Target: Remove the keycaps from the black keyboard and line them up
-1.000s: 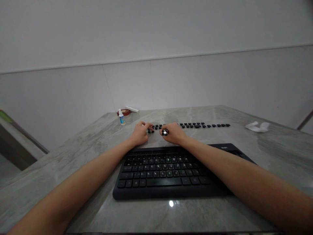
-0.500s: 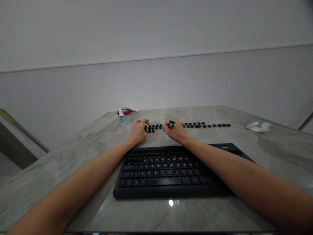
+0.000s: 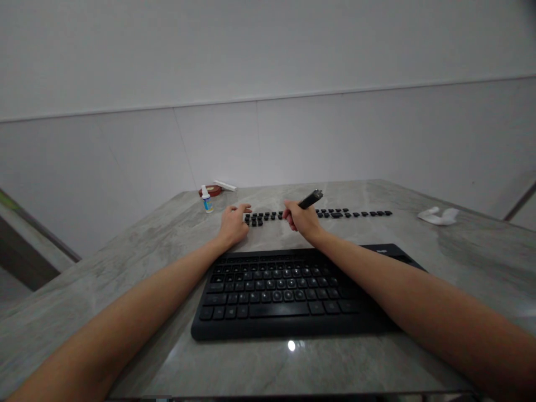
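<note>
Progress, as far as shows: matte-black rectangular plastic kbd (image 3: 272,329) lies nearest the person, lower rows w/ caps on, upper-left rows apparently bare. Small black plastic keycaps (image 3: 336,215) sit off it in rows, approx 12 o'clock of kbd. Exact count unclear.

Pose: L hand (image 3: 233,226) at kbd's 11, palm down by the rows' L end, fingers fwd; can't tell if it grips a cap. R hand (image 3: 307,220) at 12, fist-like round slim black pen-shaped tool (image 3: 312,199), rear end tilted toward 2.

Grey table (image 3: 481,259): keyboard (image 3: 278,296), keycap rows (image 3: 336,215), bottle (image 3: 207,202), white wad (image 3: 438,218).
</note>
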Tool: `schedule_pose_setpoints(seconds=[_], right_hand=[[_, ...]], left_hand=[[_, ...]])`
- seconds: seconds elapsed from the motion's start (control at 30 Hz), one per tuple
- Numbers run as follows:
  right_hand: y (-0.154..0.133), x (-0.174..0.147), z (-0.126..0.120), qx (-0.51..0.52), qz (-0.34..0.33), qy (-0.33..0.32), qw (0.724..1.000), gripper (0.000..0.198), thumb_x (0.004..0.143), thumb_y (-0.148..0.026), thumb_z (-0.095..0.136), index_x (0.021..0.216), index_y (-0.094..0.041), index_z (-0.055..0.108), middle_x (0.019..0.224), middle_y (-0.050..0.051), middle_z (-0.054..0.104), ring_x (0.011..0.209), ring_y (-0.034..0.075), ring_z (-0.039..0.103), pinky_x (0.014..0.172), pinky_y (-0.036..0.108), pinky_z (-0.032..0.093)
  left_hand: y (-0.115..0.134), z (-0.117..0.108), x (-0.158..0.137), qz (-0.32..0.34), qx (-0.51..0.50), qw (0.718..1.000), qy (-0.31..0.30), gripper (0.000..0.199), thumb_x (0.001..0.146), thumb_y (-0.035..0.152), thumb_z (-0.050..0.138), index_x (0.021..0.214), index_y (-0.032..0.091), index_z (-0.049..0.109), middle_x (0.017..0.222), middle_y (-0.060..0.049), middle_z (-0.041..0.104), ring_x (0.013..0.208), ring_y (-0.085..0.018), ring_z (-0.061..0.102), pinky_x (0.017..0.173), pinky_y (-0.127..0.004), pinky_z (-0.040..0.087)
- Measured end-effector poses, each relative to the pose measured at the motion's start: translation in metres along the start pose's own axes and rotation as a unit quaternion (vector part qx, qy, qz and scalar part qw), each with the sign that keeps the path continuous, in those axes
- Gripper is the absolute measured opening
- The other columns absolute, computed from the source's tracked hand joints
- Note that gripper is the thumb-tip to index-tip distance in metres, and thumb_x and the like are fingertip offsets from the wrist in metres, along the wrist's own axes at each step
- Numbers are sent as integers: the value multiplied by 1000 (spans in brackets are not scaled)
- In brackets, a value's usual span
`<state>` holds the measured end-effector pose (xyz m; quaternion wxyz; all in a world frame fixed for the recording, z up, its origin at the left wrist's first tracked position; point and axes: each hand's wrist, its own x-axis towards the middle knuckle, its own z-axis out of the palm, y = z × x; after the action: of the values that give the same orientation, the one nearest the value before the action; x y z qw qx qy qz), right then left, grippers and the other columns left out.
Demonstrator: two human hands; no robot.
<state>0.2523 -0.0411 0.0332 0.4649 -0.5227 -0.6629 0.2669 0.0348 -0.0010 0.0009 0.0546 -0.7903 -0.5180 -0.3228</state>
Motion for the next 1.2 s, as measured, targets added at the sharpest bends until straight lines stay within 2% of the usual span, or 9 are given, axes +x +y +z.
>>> schedule_pose_setpoints(seconds=[0.27, 0.37, 0.47, 0.53, 0.67, 0.8, 0.9, 1.0, 1.2], right_hand=[[-8, -10, 8, 188, 31, -120, 974, 40, 76, -48, 40, 63, -13, 56, 50, 1, 46, 37, 10, 42, 37, 23, 31], [-15, -17, 9, 271, 0, -160, 949, 31, 70, -40, 46, 63, -12, 58, 54, 1, 49, 39, 10, 43, 38, 23, 32], [-21, -20, 8, 338, -23, -200, 919, 23, 65, -33, 47, 63, -12, 58, 54, 2, 51, 37, 10, 43, 35, 23, 29], [-27, -21, 9, 328, -24, -219, 918, 19, 60, -29, 47, 62, -13, 57, 50, 1, 52, 34, 10, 42, 34, 22, 29], [-49, -32, 15, 305, -5, -196, 932, 12, 60, -27, 50, 58, -15, 52, 43, -2, 47, 33, 10, 43, 33, 21, 31], [-68, -50, 24, 227, -25, -186, 955, 12, 72, -26, 52, 64, -16, 53, 42, -4, 46, 34, 9, 44, 35, 20, 32], [-66, -61, 30, 138, -25, -201, 970, 8, 75, -22, 59, 70, -16, 56, 43, -6, 47, 38, 8, 45, 38, 19, 33], [-55, -66, 35, 95, -20, -232, 968, 8, 73, -22, 65, 74, -14, 62, 49, -4, 52, 43, 8, 47, 40, 18, 33], [-45, -66, 34, 147, -76, -255, 953, 6, 71, -17, 66, 75, -14, 65, 58, -3, 56, 49, 7, 47, 46, 19, 36]], left_hand=[[11, -19, -1, -23, 27, 999, 31, 42, 68, 4, 50, 107, 14, 63, 106, -11, 67, 105, -32, 49, 93, -47, 40], [30, -36, 1, 33, 18, 999, -27, 29, 72, 5, 49, 91, 15, 68, 98, -10, 69, 102, -30, 52, 93, -45, 39], [56, -56, -4, 85, -32, 986, -141, 27, 71, 4, 49, 80, 19, 70, 77, 0, 69, 75, -18, 59, 74, -29, 46], [70, -70, -12, 95, -125, 958, -238, 27, 74, 5, 48, 83, 18, 70, 77, 1, 69, 69, -14, 59, 68, -25, 44], [79, -97, -31, 54, -209, 928, -304, 14, 83, 24, 52, 80, 15, 64, 68, 2, 60, 60, -11, 51, 56, -22, 37], [61, -107, -47, 53, -194, 943, -264, 25, 86, 36, 52, 74, 15, 56, 62, 2, 50, 57, -10, 43, 52, -22, 32], [38, -101, -56, 113, -119, 966, -201, 28, 90, 34, 50, 70, 15, 53, 62, 1, 51, 58, -11, 44, 56, -23, 32], [23, -96, -61, 195, -82, 951, -226, 21, 91, 28, 49, 75, 15, 55, 67, 0, 56, 62, -12, 50, 61, -24, 35], [26, -105, -62, 245, -127, 918, -285, 15, 93, 24, 51, 83, 16, 59, 80, -3, 60, 74, -13, 55, 69, -24, 39]])
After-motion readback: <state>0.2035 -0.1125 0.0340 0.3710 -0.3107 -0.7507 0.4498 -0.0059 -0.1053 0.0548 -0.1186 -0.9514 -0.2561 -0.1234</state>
